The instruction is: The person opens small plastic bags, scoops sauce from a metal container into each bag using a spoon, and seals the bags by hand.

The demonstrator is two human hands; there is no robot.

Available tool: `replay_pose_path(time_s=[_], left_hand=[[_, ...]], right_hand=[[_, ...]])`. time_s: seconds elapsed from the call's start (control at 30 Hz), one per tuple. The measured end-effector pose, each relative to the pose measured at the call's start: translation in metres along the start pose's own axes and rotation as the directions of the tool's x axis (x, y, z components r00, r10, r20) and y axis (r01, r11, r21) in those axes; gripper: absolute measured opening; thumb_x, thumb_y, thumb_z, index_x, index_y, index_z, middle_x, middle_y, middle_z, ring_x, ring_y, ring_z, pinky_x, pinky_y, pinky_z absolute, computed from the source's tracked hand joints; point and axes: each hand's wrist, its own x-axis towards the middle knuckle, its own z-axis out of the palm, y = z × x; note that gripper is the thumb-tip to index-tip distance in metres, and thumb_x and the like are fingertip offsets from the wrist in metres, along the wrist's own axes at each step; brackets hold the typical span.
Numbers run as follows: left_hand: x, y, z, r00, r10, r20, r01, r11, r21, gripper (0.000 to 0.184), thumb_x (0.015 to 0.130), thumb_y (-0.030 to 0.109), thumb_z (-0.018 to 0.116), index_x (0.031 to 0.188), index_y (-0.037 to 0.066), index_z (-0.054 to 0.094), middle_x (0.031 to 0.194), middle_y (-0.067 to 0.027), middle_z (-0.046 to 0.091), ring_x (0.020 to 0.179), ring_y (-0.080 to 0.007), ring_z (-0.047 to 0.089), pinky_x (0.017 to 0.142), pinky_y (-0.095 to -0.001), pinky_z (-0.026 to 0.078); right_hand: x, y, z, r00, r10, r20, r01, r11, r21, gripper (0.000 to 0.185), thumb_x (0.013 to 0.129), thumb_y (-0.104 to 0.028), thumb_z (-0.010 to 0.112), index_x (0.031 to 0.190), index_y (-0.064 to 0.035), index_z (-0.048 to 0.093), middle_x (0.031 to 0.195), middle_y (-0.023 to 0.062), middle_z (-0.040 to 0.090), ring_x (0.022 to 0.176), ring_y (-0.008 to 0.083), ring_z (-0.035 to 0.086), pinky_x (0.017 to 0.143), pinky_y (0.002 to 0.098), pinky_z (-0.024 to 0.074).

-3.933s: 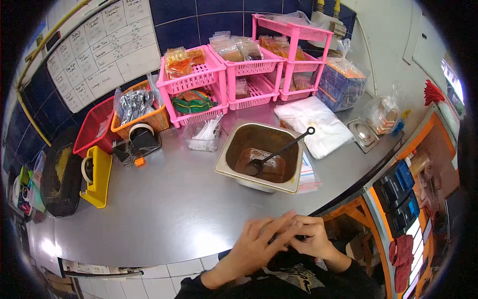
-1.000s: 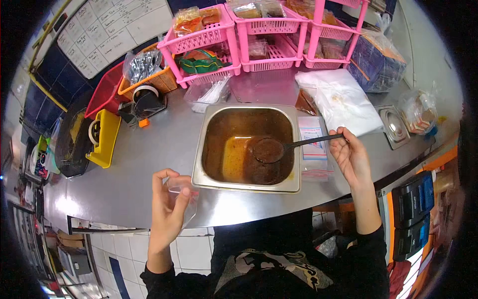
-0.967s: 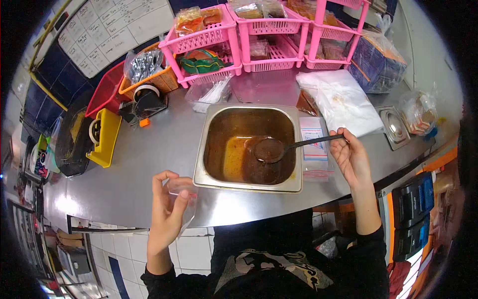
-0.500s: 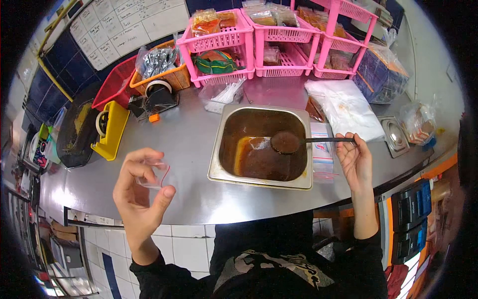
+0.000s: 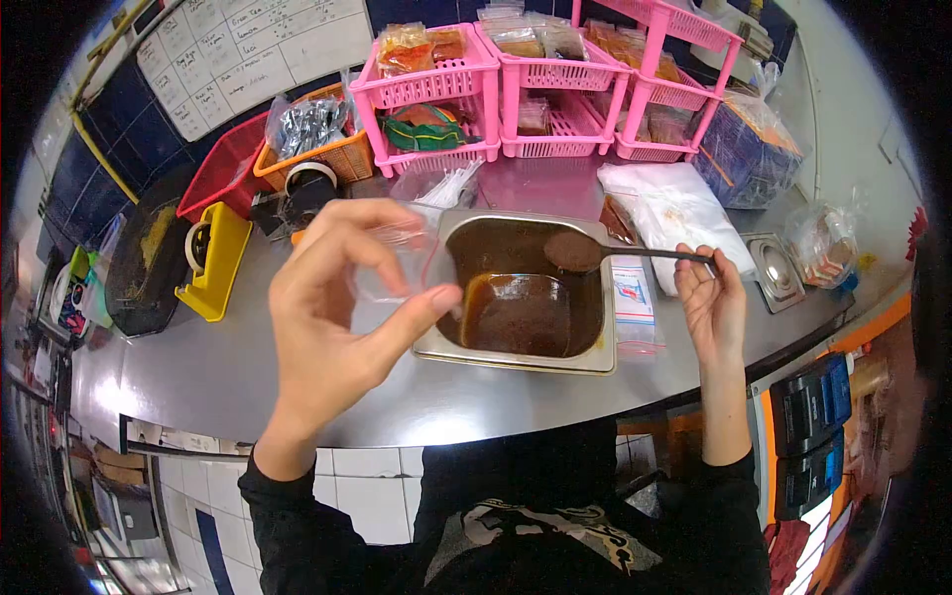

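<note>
My left hand [image 5: 332, 317] is raised at the left side of the metal pan, its fingers and thumb curled around a small clear zip bag [image 5: 382, 283] with a red line along its mouth. Dark brown sauce [image 5: 521, 315] lies in the rectangular steel pan [image 5: 516, 364]. Over the pan, a black-handled ladle [image 5: 573, 252] is held level, its bowl filled with brown sauce. My right hand [image 5: 716, 312] grips the end of the ladle's handle, to the right of the pan. Printed zip bags [image 5: 633, 293] lie flat between the pan and that hand.
Pink tiered racks [image 5: 436, 84] with filled sachets stand at the back. A yellow tape dispenser [image 5: 220, 268] and an orange basket [image 5: 342, 159] are on the left. White plastic bags [image 5: 684, 218] and a steel lid [image 5: 775, 273] lie on the right.
My left hand has moved right with the bag, up to the pan's left edge. The ladle has risen slightly over the pan, its handle now sloping a little down toward my right hand.
</note>
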Motion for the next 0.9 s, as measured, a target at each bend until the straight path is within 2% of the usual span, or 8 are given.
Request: replay_pose_path(time_s=[0.1,0.2,0.27,0.3,0.5,0.8,0.87,0.9], left_hand=[[0.008,-0.007,0.012,0.999,0.031,0.036,-0.03,0.999,-0.01,0.024,0.066,0.0,0.077,0.07,0.003,0.053,0.101,-0.0127,0.057,0.091,-0.0178,0.055,0.081,-0.029,0.043],[0.015,-0.012,0.02,1.0,-0.009,0.028,0.011,0.996,-0.084,0.023,0.066,0.003,0.077,0.07,0.003,0.054,0.096,-0.0113,0.06,0.091,-0.0174,0.056,0.081,-0.0286,0.043],[0.019,-0.014,0.02,0.987,0.004,0.162,-0.011,0.999,0.044,0.023,0.071,-0.003,0.071,0.077,0.004,0.05,0.101,-0.0109,0.057,0.096,-0.0159,0.054,0.087,-0.0288,0.041],[0.021,-0.016,0.022,0.987,0.007,0.161,-0.014,0.999,0.044,0.023,0.071,-0.003,0.071,0.077,0.004,0.05,0.101,-0.0109,0.057,0.096,-0.0159,0.054,0.087,-0.0288,0.041],[0.024,-0.015,0.034,0.973,-0.15,0.175,0.145,0.989,0.041,0.028,0.074,-0.001,0.07,0.092,0.0,0.049,0.099,-0.0087,0.058,0.095,-0.015,0.056,0.087,-0.0279,0.043],[0.023,-0.022,0.045,0.982,-0.11,0.154,0.111,0.994,0.005,0.054,0.073,0.0,0.071,0.113,0.003,0.036,0.107,-0.0125,0.055,0.093,-0.019,0.059,0.081,-0.0299,0.048],[0.024,-0.021,0.046,0.987,-0.104,0.126,0.095,0.993,0.072,0.066,0.07,-0.001,0.073,0.119,0.004,0.029,0.11,-0.0143,0.052,0.09,-0.0197,0.059,0.079,-0.0305,0.049],[0.024,-0.023,0.046,0.987,-0.104,0.126,0.096,0.993,0.07,0.066,0.07,-0.001,0.073,0.119,0.004,0.029,0.11,-0.0143,0.052,0.09,-0.0197,0.059,0.079,-0.0305,0.049]], right_hand=[[0.008,-0.013,0.011,0.998,-0.059,0.025,0.058,0.998,0.016,0.025,0.093,-0.019,0.044,0.097,0.005,0.05,0.109,0.0274,0.054,0.089,0.0288,0.061,0.081,0.0356,0.0539],[0.016,-0.027,0.027,0.984,-0.142,0.106,0.143,0.99,-0.004,0.025,0.093,-0.017,0.043,0.096,0.0062,0.05,0.109,0.0281,0.054,0.089,0.0286,0.06,0.082,0.036,0.0534],[0.02,-0.036,0.038,0.975,-0.164,0.149,0.164,0.986,0.011,0.025,0.093,-0.017,0.043,0.096,0.0065,0.05,0.108,0.0283,0.054,0.089,0.0286,0.06,0.082,0.0361,0.0533],[0.024,-0.039,0.042,0.965,-0.183,0.189,0.181,0.983,0.027,0.024,0.093,-0.016,0.043,0.097,0.0068,0.051,0.108,0.0286,0.054,0.09,0.0287,0.06,0.082,0.0363,0.0532],[0.033,-0.057,0.063,0.943,-0.225,0.247,0.222,0.974,0.038,0.025,0.092,-0.014,0.043,0.097,0.0085,0.051,0.109,0.0298,0.055,0.092,0.0299,0.06,0.084,0.0362,0.053],[0.036,-0.059,0.074,0.935,-0.235,0.266,0.239,0.971,0.018,0.023,0.092,-0.013,0.044,0.097,0.0088,0.051,0.109,0.0305,0.054,0.093,0.0295,0.061,0.085,0.0358,0.0527],[0.036,-0.058,0.075,0.924,-0.231,0.305,0.237,0.971,0.02,0.023,0.092,-0.012,0.044,0.097,0.0089,0.051,0.11,0.0306,0.054,0.093,0.0295,0.061,0.086,0.036,0.0526],[0.036,-0.058,0.075,0.924,-0.231,0.305,0.237,0.971,0.018,0.023,0.092,-0.012,0.044,0.097,0.0089,0.051,0.11,0.0306,0.054,0.093,0.0295,0.061,0.086,0.036,0.0526]])
